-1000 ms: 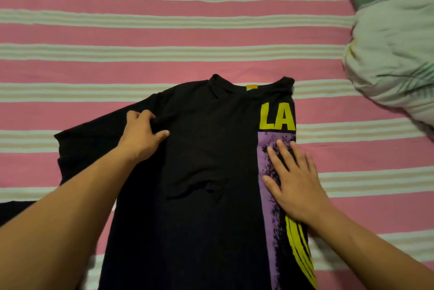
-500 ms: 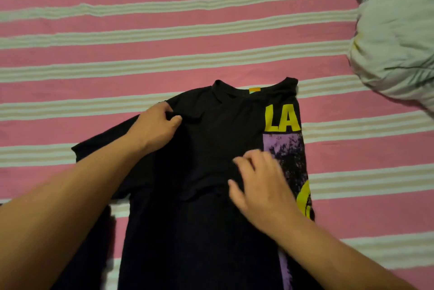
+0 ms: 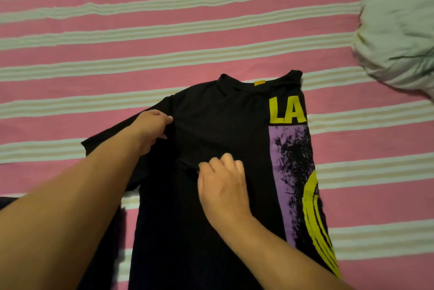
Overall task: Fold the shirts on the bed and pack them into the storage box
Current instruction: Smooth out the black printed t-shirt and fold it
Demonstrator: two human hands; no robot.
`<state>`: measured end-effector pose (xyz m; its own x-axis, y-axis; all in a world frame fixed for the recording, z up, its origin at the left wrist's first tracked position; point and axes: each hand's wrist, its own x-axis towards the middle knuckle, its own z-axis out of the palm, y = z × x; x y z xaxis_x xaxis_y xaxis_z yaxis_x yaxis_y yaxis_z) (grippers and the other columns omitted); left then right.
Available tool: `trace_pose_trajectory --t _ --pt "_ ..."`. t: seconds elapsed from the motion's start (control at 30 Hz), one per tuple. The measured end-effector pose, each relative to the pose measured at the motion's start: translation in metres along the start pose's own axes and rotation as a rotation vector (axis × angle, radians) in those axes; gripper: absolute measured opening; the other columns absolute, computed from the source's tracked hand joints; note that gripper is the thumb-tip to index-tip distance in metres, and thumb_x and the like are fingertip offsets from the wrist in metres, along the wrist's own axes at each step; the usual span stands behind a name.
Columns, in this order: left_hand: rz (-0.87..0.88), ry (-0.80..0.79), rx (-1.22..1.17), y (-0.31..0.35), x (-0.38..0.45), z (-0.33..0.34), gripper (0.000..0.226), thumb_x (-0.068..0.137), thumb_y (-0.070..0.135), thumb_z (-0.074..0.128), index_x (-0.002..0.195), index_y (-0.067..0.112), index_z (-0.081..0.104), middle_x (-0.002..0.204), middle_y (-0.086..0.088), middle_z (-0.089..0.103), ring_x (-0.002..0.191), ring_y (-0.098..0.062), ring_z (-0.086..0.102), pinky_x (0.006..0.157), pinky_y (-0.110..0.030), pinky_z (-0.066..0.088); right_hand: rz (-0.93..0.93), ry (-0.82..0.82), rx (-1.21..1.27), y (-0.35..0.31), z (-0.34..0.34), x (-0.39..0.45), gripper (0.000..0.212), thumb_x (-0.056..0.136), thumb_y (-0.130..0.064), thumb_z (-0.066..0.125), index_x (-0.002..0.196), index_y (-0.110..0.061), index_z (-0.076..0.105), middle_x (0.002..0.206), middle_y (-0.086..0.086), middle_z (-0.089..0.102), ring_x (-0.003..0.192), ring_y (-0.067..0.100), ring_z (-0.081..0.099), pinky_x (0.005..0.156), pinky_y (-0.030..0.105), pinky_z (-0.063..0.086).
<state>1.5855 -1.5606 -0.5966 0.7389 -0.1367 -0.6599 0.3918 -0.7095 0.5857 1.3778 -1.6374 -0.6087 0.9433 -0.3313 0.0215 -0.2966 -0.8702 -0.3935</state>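
A black shirt (image 3: 225, 125) with a yellow "LA" and a purple and yellow print lies flat on the bed, collar pointing away from me, its right side folded in. My left hand (image 3: 150, 128) pinches the cloth at the left shoulder, beside the spread left sleeve. My right hand (image 3: 223, 186) sits on the middle of the shirt with curled fingers that gather a pucker of black cloth. No storage box shows in the head view.
The pink sheet with pale stripes (image 3: 164, 38) covers the bed all round the shirt. A bunched pale green blanket (image 3: 399, 38) lies at the right edge. A dark piece of cloth (image 3: 7, 202) peeks in at the left edge.
My right hand left the purple print and moved left to the shirt's middle, its fingers curling into the cloth. My left hand shifted up to the shoulder seam and pinched it.
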Motion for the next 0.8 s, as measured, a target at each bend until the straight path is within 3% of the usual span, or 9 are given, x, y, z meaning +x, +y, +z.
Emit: trace_pose_trajectory --t 0.07,0.17,0.23,0.33,0.43,0.53,0.6,0.7,0.8 --pt "0.077 0.064 -0.056 0.023 -0.009 0.007 0.016 0.1 0.022 0.059 0.085 0.018 0.059 0.081 -0.007 0.059 0.063 -0.019 0.053 0.054 -0.028 0.038 0.256 0.168 0.249 0.011 -0.024 -0.005 0.013 0.093 -0.021 0.061 0.103 -0.023 0.069 0.083 -0.01 0.059 0.08 0.015 0.053 0.071 0.032 0.046" --pt "0.187 -0.058 -0.214 0.077 -0.031 0.041 0.009 0.102 0.023 0.056 0.097 0.015 0.056 0.074 -0.007 0.061 0.054 -0.017 0.059 0.053 -0.027 0.047 0.743 0.235 0.717 0.048 -0.051 -0.017 0.007 0.097 -0.023 0.055 0.097 -0.028 0.061 0.08 -0.011 0.061 0.074 0.008 0.059 0.063 0.025 0.045" --pt "0.238 -0.187 -0.167 0.106 -0.04 0.076 0.023 0.103 0.036 0.054 0.113 0.015 0.053 0.088 -0.007 0.065 0.066 -0.019 0.067 0.061 -0.031 0.055 0.963 0.292 0.861 0.083 -0.054 -0.025 0.006 0.095 -0.017 0.058 0.099 -0.021 0.061 0.073 -0.006 0.065 0.069 0.011 0.063 0.064 0.034 0.051" --pt "0.42 -0.15 0.329 0.116 -0.03 0.128 0.038 0.105 0.04 0.048 0.134 0.017 0.053 0.12 -0.008 0.065 0.104 -0.027 0.066 0.091 -0.041 0.055 1.176 0.23 1.092 0.126 -0.053 -0.031 0.024 0.093 -0.014 0.06 0.117 -0.017 0.06 0.087 0.003 0.074 0.08 0.022 0.073 0.08 0.046 0.06" --pt "0.522 -0.159 0.741 0.108 -0.016 0.155 0.047 0.104 0.034 0.052 0.148 0.017 0.044 0.142 -0.011 0.048 0.124 -0.033 0.054 0.105 -0.045 0.046 1.248 0.218 1.244 0.148 -0.055 -0.032 0.019 0.097 -0.02 0.065 0.114 -0.017 0.058 0.097 0.007 0.072 0.085 0.024 0.074 0.08 0.037 0.061" --pt "0.599 -0.063 1.006 0.103 -0.009 0.164 0.055 0.099 0.033 0.06 0.149 0.023 0.038 0.14 -0.011 0.043 0.125 -0.034 0.05 0.102 -0.048 0.047 1.249 0.194 1.193 0.156 -0.05 -0.03 0.021 0.094 -0.025 0.071 0.11 -0.014 0.062 0.089 0.009 0.075 0.076 0.025 0.076 0.076 0.041 0.063" --pt "0.777 0.065 1.146 0.107 -0.01 0.172 0.055 0.097 0.033 0.06 0.147 0.021 0.041 0.137 -0.011 0.046 0.124 -0.034 0.047 0.1 -0.047 0.044 1.263 0.185 1.123 0.159 -0.044 -0.028 0.021 0.092 -0.021 0.072 0.11 -0.011 0.063 0.078 0.01 0.074 0.068 0.024 0.075 0.074 0.046 0.063" --pt "0.947 0.016 1.047 0.121 -0.01 0.195 0.051 0.1 0.038 0.052 0.148 0.021 0.045 0.139 -0.008 0.047 0.128 -0.031 0.043 0.105 -0.047 0.04 1.273 0.216 1.112 0.162 -0.04 -0.028 0.014 0.093 -0.016 0.07 0.104 -0.013 0.063 0.072 0.01 0.073 0.061 0.025 0.074 0.072 0.049 0.063" --pt "0.835 -0.028 0.995 0.131 -0.001 0.215 0.039 0.103 0.04 0.05 0.137 0.022 0.053 0.136 -0.007 0.048 0.129 -0.032 0.041 0.106 -0.048 0.034 1.205 0.259 1.031 0.161 -0.042 -0.03 0.01 0.094 -0.013 0.067 0.095 -0.021 0.06 0.077 0.008 0.071 0.057 0.022 0.072 0.067 0.048 0.063"
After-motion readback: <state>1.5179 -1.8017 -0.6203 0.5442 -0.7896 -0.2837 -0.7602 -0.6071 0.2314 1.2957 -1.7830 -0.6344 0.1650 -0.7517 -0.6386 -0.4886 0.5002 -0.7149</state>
